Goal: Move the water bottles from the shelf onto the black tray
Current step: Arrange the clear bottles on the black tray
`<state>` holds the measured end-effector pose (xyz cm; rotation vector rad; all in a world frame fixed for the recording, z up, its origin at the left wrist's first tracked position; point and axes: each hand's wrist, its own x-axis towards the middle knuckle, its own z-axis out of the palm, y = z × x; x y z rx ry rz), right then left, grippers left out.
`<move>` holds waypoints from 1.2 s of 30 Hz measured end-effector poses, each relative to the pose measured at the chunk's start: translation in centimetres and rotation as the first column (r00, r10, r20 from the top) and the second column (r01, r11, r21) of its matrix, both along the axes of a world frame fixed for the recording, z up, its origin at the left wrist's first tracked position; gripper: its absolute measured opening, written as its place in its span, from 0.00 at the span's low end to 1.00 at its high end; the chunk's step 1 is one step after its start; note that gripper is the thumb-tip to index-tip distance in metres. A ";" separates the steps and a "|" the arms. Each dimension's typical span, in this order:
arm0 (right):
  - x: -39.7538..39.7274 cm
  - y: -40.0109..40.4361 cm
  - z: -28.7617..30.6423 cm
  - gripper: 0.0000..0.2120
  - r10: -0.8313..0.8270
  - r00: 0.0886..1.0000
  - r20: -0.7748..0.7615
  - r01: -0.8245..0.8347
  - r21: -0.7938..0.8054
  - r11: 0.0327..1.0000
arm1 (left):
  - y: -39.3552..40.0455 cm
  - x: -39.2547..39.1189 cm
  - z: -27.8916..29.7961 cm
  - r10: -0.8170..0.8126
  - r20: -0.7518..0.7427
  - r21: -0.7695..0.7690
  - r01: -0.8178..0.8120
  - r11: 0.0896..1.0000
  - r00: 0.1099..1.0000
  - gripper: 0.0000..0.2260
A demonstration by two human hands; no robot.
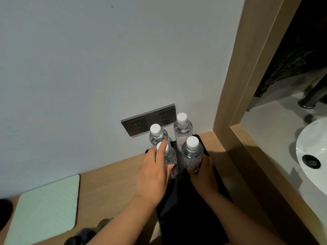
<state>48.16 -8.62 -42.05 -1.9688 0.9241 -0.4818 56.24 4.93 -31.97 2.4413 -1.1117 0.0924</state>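
On the wooden bench (109, 181), against the pale wall, a black tray (192, 209) lies lengthwise with four clear water bottles standing upright at its far end, all with white caps. The far left bottle (156, 134) and the far right bottle (182, 129) stand nearest the wall, just below a pair of grey wall sockets (147, 120). In front of them stand the near left bottle (169, 160) and the near right bottle (192, 152), close together but apart.

The left hand (154, 174) lies against the near left bottle from its left side, fingers (161, 149) long and mostly straight, the tips reaching up beside the cap (the thumb crosses the bottle's lower front, showing a dark painted nail). The right hand (203, 172) holds the near right bottle low down, its fingers curled round the base and label.

To the left on the bench lies a pale green mat (47, 206) with rounded corners. A wooden frame (228, 110) rises to the right of the tray, and beyond it sits a white basin (311, 156) on a light counter.
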 end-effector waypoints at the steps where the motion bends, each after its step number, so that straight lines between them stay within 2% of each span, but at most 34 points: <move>1: 0.2 0.2 0.2 0.27 -0.037 0.999 0.006 0.037 0.011 0.999 | 0.1 0.0 0.0 0.000 -0.009 0.018 0.000 1.000 1.000 0.35; 6: 1.1 0.9 0.7 0.27 -0.128 0.992 -0.012 0.128 0.045 0.991 | 0.2 0.0 -0.1 0.031 -0.043 0.076 -0.027 0.997 0.999 0.34; 11: 1.0 1.0 1.6 0.32 -0.113 0.991 -0.073 0.118 0.066 0.991 | 0.0 -0.1 0.1 0.034 -0.085 0.032 -0.031 0.999 0.996 0.33; 15: 0.0 1.8 2.8 0.42 -0.090 0.990 -0.111 0.103 0.118 0.988 | 0.1 -0.1 -0.3 0.032 -0.150 -0.036 -0.038 0.999 0.988 0.35; 19: -2.1 2.6 4.6 0.45 -0.009 0.970 -0.245 0.039 0.118 0.992 | -0.2 -0.4 -0.4 0.010 -0.165 -0.070 -0.022 0.997 0.986 0.37; 24: -5.4 3.5 7.2 0.44 0.155 0.934 -0.321 -0.116 0.135 0.984 | 0.4 -0.8 0.2 0.014 -0.207 -0.055 -0.026 0.998 0.978 0.39; 32: -7.9 6.0 10.2 0.35 0.365 0.883 -0.296 -0.345 0.120 0.931 | 6.2 -4.3 3.9 0.203 -0.327 -0.243 -0.290 0.926 0.923 0.34; 36: -8.2 8.7 11.0 0.30 0.498 0.827 -0.260 -0.475 0.147 0.867 | 11.8 -6.7 4.9 0.314 -0.388 -0.260 -0.430 0.865 0.867 0.29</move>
